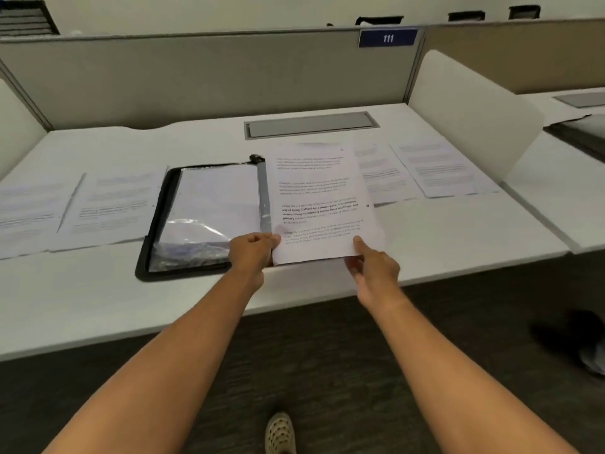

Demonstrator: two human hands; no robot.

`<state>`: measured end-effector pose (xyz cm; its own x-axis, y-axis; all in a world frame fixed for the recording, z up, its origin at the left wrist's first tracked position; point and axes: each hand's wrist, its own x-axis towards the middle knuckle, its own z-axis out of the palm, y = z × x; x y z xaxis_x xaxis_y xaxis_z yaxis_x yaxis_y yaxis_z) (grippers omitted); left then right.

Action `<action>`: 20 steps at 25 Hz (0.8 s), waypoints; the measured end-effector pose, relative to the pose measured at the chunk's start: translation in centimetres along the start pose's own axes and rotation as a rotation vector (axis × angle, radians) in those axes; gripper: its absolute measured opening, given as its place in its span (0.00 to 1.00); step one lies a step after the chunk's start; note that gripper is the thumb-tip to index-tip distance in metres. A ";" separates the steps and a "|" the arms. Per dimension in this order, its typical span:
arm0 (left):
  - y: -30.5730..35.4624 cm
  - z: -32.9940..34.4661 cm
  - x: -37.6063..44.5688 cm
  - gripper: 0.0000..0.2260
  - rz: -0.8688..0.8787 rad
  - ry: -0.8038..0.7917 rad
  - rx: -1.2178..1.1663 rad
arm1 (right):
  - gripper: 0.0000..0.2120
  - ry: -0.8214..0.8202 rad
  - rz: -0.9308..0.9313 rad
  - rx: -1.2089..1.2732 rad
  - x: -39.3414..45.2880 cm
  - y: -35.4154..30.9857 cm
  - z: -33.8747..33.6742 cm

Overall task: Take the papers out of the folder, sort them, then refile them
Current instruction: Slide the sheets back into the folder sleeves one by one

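Both hands are gripping the near edge of a printed sheet (319, 204): the left hand (252, 255) is pinching its near left corner, and the right hand (373, 270) is clamping the near right corner, thumb on top. The sheet is lying over the right half of the open black folder (196, 221) on the white desk (425, 244), and more papers are lying to the left (108, 204) and right (438, 168) of the folder.

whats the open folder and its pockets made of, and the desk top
Folder: black edge looks like soft stitched fabric or faux leather; unclear which. Its pocket: clear glossy plastic film, wrinkled and catching glare. Desk top: smooth matte white laminate, probably.
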<state>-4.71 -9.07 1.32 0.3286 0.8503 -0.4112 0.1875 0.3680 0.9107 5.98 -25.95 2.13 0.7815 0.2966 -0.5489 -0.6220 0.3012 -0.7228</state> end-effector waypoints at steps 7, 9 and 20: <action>-4.9 0.2 -7.6 0.03 -0.032 0.044 -0.021 | 0.09 0.053 0.033 0.046 -7.3 4.6 -3.9; -6.2 0.0 -9.1 0.04 -0.062 0.022 -0.013 | 0.10 0.087 0.008 0.025 -8.2 5.4 -4.7; -3.4 -0.1 -2.4 0.12 0.656 -0.029 0.860 | 0.10 0.146 -0.143 -0.033 -8.7 9.0 -7.8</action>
<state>-6.22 -12.31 -0.78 0.6211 0.7719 0.1356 0.5502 -0.5527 0.6260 -6.05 -32.89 -2.92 0.8619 0.1180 -0.4931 -0.5043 0.3006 -0.8095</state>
